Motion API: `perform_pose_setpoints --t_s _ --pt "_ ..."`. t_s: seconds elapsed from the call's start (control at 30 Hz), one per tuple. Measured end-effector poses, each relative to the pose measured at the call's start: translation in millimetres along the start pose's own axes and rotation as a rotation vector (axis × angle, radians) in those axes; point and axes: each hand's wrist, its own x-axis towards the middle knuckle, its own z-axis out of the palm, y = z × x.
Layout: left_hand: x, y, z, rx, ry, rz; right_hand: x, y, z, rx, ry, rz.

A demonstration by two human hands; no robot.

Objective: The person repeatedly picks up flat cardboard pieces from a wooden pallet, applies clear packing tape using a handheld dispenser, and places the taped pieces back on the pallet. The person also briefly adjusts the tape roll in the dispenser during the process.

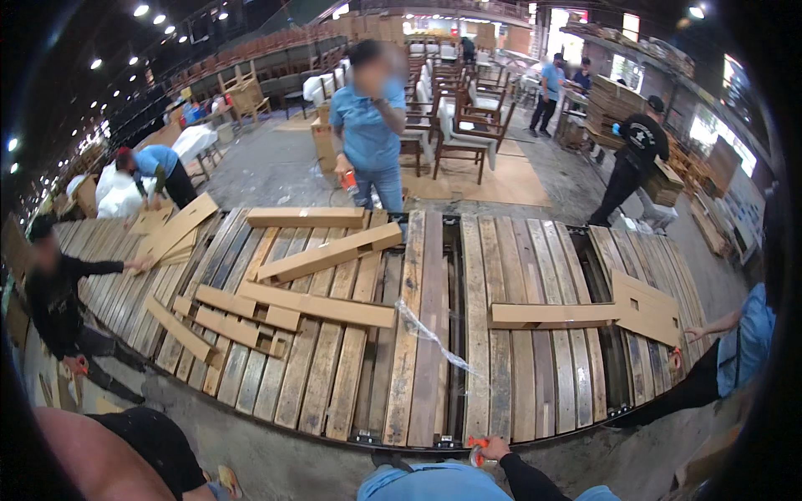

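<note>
At the near edge of a slatted wooden roller table (476, 409), my right hand (497, 448) is closed on an orange tape dispenser (478, 451). A black sleeve covers that forearm. My left hand is not in view. Beyond my right hand, a twisted strip of clear plastic film (434, 338) lies across the slats. Long folded cardboard pieces (326, 306) are spread to the left of it. Another long cardboard piece (551, 315) lies to the right, its end meeting a flat cardboard sheet with cut holes (647, 309).
Across the table stands a person in blue (368, 125) holding an orange tool. Another in black (63, 292) touches cardboard sheets (175, 234) at left; one in blue (743, 334) is at right. Somebody's bare arm (100, 459) is close at lower left. Dark gaps (455, 292) split the table.
</note>
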Motion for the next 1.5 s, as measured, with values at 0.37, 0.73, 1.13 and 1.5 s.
perform_pose_setpoints --t_s 0.37,0.73,1.13,1.5 --pt "-41.5 19.4 64.8 -0.096 -0.070 -0.048 3.7 3.2 2.4 -0.096 -0.028 -0.158" --pt "-88.4 65.5 155.4 -0.301 -0.177 -0.115 1.7 16.6 -21.0 -0.028 0.021 -0.079" --pt "-325.7 71.8 193.0 -0.337 -0.672 -0.501 2.3 82.4 -11.1 0.034 0.076 0.026" --pt "-539.8 40.1 -48.1 0.457 -1.716 -0.841 7.3 88.5 -50.7 -0.060 -0.129 -0.019"
